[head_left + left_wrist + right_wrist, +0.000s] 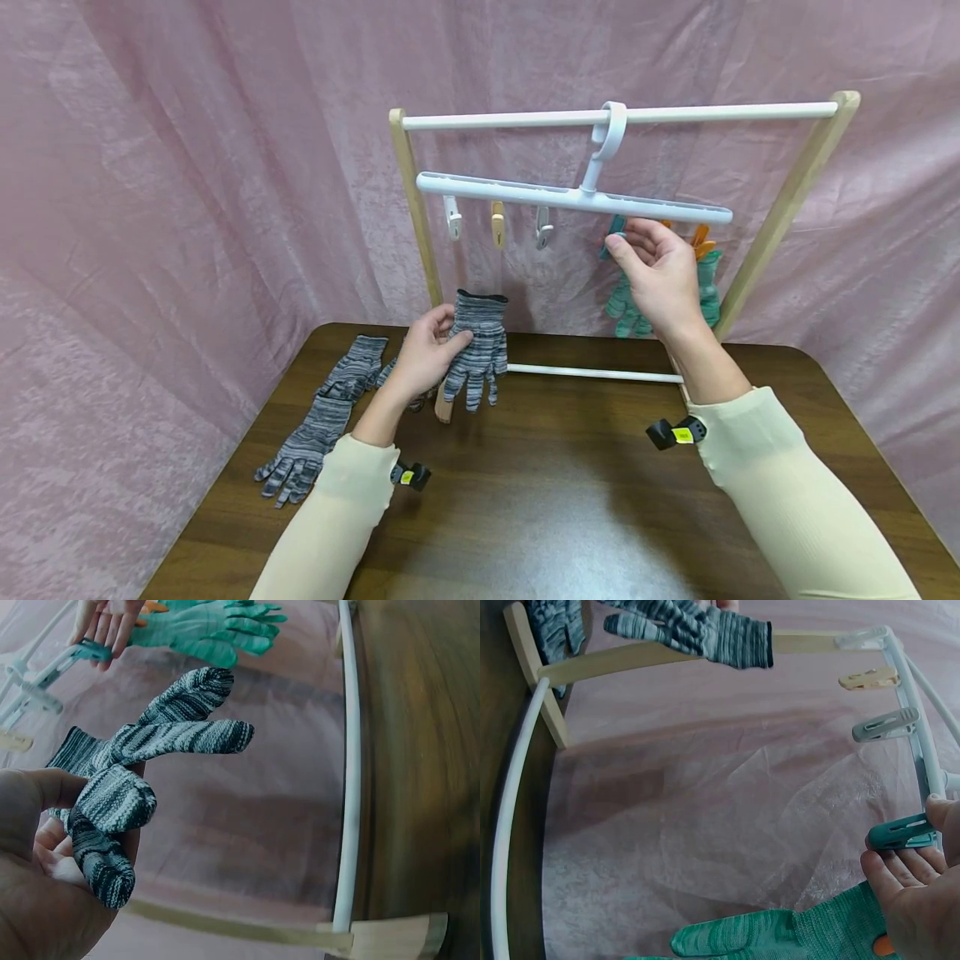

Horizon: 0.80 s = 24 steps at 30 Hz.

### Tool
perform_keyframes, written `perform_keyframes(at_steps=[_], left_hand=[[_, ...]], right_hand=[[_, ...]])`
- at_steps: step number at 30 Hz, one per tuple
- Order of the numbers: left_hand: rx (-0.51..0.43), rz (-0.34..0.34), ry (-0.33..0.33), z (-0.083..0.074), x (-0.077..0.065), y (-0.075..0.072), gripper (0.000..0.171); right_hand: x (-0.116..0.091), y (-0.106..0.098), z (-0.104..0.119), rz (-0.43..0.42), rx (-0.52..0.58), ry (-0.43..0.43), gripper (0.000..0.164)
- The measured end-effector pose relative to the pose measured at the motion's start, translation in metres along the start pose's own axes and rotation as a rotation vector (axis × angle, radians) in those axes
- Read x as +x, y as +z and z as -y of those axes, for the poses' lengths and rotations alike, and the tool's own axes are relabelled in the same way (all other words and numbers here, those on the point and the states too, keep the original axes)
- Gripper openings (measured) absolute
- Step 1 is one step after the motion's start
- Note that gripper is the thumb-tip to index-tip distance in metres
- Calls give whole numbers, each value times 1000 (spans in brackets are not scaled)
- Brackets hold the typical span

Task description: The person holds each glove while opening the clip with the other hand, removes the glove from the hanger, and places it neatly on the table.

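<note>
My left hand (423, 357) pinches a grey-and-black striped knit glove (482, 337) between thumb and fingers, cuff up and fingers hanging down, left of the rack's middle. At the hanger, my right hand (670, 279) has its thumb and fingers on the handle end of a teal clothespin (901, 832). That clothespin hangs from the white hanger (517, 193), with nothing between its tips in the right wrist view. Just beside this hand, a green glove (840, 922) hangs from an orange clothespin (702, 242), partly hidden behind the hand in the head view.
White (452, 218), yellow (498, 225) and grey (543, 227) clothespins hang along the hanger's left half. The hanger hooks over the rack's top rod (510, 120). More striped gloves (311, 442) lie on the brown table (555, 500) at left. A pink curtain (225, 167) hangs behind.
</note>
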<state>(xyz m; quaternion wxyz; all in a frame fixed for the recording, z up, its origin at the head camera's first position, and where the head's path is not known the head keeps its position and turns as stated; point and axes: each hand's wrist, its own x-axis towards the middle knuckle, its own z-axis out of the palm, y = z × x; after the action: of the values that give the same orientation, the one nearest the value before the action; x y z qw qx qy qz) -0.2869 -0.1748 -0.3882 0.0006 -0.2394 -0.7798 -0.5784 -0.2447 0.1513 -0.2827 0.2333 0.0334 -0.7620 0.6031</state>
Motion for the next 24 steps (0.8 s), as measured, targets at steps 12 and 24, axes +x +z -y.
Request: perform_keyframes(at_steps=[12,24], left_hand=[[23,-7,-84,16,-24,-30,24],[75,6,-184,37,-52,-58,38]], right_hand=[[-2,0,0,7,-24,-20,57],[-2,2,0,0,-12,-42,50]])
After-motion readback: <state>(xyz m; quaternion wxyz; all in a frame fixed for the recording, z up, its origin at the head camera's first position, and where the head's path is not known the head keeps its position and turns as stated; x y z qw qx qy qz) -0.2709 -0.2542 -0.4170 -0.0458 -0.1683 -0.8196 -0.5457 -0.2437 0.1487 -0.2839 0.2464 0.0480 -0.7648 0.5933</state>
